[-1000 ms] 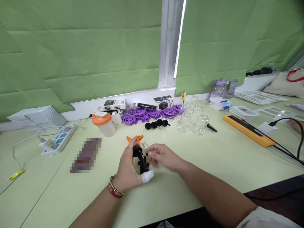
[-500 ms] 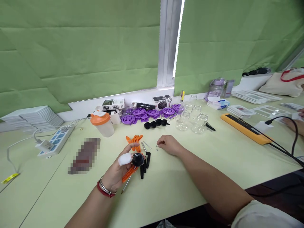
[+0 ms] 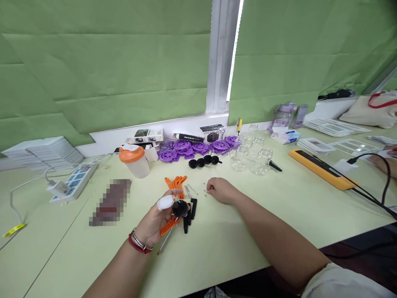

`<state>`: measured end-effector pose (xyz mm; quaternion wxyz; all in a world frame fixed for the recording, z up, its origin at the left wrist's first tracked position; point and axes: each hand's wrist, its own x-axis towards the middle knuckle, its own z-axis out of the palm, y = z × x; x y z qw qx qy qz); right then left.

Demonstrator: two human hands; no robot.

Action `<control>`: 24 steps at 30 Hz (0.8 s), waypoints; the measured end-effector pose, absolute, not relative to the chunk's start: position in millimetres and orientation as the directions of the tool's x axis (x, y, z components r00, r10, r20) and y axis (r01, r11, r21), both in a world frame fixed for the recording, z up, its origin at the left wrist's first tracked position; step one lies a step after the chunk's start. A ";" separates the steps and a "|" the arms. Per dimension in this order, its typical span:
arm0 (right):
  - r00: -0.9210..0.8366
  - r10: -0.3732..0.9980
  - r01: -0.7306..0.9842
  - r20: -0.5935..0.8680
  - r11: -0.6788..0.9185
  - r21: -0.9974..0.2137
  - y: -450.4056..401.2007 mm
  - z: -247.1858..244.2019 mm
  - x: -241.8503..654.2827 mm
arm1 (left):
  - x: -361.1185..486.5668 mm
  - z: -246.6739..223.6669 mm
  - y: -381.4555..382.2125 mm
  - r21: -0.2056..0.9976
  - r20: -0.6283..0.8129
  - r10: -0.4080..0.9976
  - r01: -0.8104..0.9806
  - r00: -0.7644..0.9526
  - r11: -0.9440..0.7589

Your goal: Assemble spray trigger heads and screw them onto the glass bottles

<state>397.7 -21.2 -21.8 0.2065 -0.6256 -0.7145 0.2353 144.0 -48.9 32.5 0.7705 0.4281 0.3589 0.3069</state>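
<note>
My left hand point(image 3: 156, 217) is closed around a round black plastic part point(image 3: 180, 208), its thumb in a white wrapping pressed against the edge. An orange handle-like piece point(image 3: 170, 226) juts out below the fingers, and a thin metal shaft point(image 3: 164, 242) shows beneath it. My right hand point(image 3: 221, 190) rests on the table with its fingertips pinched together; whatever is between them is hidden. Tiny metal bits point(image 3: 205, 191) lie beside those fingertips. Between the hands are black handles point(image 3: 194, 209), thin metal rods point(image 3: 192, 189) and several orange curved pieces point(image 3: 178, 184).
Purple wheel-shaped parts point(image 3: 200, 148), black round parts point(image 3: 204, 161) and glass jars point(image 3: 238, 160) line the back. A shaker cup point(image 3: 136, 165) and power strip point(image 3: 74, 182) stand left. An orange power strip point(image 3: 321, 169) lies right, near another person's hand point(image 3: 384, 162).
My right fingertips have drawn slightly to the right, and another tiny metal bit now shows beside them. My left thumb has shifted a little on the black part.
</note>
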 end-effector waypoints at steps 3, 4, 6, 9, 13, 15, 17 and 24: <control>-0.138 0.990 0.800 0.009 0.117 -0.588 -23.5 -20.6 398.0 | 143.5 31.1 -48.6 0.881 -0.290 0.787 -0.169 0.545 0.442; -0.139 0.990 0.800 0.013 0.120 -0.588 -23.8 -20.9 398.3 | 143.5 30.7 -48.2 0.880 -0.289 0.787 -0.172 0.545 0.443; -0.140 0.990 0.797 0.020 0.125 -0.591 -23.8 -22.0 399.0 | 143.5 30.2 -47.6 0.876 -0.289 0.785 -0.180 0.548 0.448; -0.145 0.988 0.793 0.045 0.143 -0.593 -23.0 -23.6 399.6 | 143.9 30.2 -47.7 0.870 -0.292 0.779 -0.185 0.555 0.458; -0.170 0.982 0.795 0.076 0.183 -0.579 -21.8 -23.5 398.4 | 145.1 31.8 -49.7 0.859 -0.303 0.759 -0.180 0.576 0.479; -0.188 0.977 0.797 0.101 0.212 -0.565 -21.5 -23.1 397.2 | 145.8 32.6 -50.6 0.856 -0.302 0.752 -0.180 0.586 0.484; -0.200 0.972 0.801 0.126 0.236 -0.550 -21.3 -23.2 396.0 | 146.3 33.1 -50.9 0.859 -0.301 0.751 -0.175 0.587 0.482; -0.145 0.972 0.650 0.184 0.234 -0.723 -26.9 -18.0 386.5 | 146.8 34.9 -52.3 0.870 -0.303 0.737 -0.140 0.604 0.472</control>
